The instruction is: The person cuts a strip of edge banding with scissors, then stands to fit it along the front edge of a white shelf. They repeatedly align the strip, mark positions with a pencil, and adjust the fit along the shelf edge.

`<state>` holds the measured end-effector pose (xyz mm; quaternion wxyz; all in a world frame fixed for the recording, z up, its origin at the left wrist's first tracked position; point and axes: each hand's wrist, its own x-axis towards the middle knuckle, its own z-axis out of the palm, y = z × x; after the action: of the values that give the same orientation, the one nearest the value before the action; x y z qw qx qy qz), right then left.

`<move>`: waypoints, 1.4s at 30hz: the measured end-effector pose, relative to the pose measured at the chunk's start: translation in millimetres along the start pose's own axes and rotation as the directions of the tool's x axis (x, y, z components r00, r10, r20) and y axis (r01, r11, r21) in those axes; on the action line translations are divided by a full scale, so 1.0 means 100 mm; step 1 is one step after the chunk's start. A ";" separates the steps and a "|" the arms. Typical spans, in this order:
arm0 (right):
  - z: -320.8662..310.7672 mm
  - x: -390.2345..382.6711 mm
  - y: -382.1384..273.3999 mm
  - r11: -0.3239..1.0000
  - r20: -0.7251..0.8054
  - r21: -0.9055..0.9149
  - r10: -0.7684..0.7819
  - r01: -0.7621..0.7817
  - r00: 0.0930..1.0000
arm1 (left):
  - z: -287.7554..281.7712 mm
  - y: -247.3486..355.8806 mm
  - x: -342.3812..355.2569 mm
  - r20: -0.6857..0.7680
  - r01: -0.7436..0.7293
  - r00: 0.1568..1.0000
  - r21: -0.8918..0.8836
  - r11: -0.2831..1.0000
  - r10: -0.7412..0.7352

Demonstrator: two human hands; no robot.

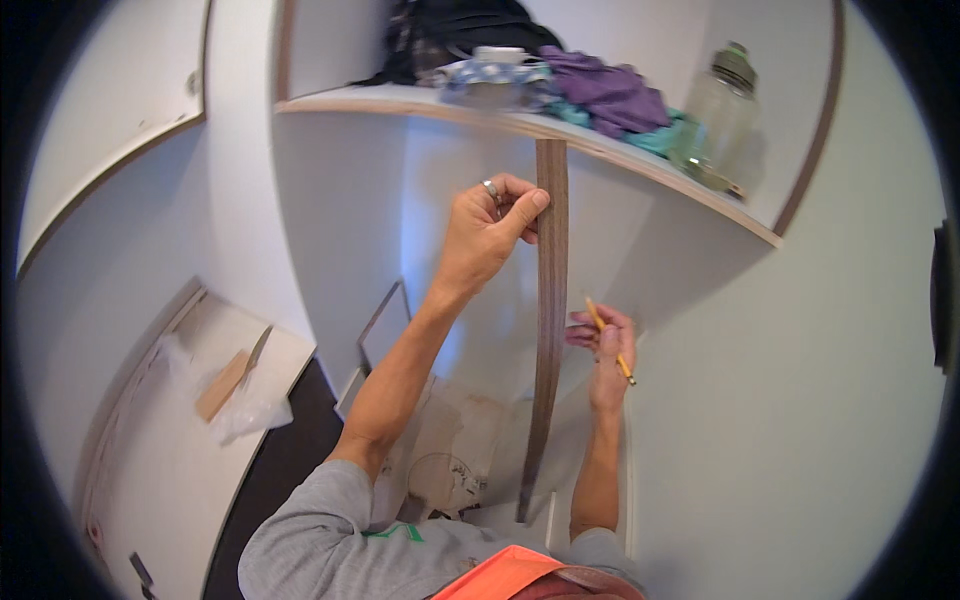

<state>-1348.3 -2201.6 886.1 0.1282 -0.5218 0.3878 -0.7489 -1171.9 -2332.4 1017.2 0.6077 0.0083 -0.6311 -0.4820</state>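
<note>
A long, narrow dark brown wood-grain strip hangs upright in front of me. Its top end meets the underside of the shelf's front edge, and its lower end reaches down near my chest. My left hand pinches the strip near the top, thumb on its face and fingers curled at its left edge. Just right of the strip, lower down, my right hand grips a yellow pencil, its tip pointing up and left. The right hand is apart from the strip.
The upper shelf bears a black bag, a purple cloth, teal and patterned fabric, and a clear bottle. On a lower left shelf lie a bladed tool and clear plastic. A pale wall stands at right.
</note>
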 end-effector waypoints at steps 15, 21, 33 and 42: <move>2.06 -1.54 0.05 0.836 0.445 0.125 0.434 -0.534 0.783 | -1.96 1.07 -1.65 -0.462 0.127 0.886 0.188 0.974 -0.027; 2.30 -1.72 0.08 0.829 0.454 0.118 0.445 -0.547 0.772 | -2.20 1.23 -1.99 -0.511 0.135 0.860 0.241 0.961 0.007; 2.26 -1.66 0.75 0.958 0.738 0.038 0.164 -0.283 0.654 | -1.62 0.92 -2.58 -0.700 0.209 0.714 0.244 0.947 0.023; 3.21 -1.86 1.07 0.800 0.956 0.102 0.086 -0.591 0.282 | -1.32 1.52 -3.55 -0.901 0.223 0.325 0.369 0.902 0.288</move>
<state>-1009.9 -2305.1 732.6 0.5977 -0.7036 0.1716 -0.3438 -889.6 -2117.7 814.8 0.8509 0.4069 -0.2478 -0.2212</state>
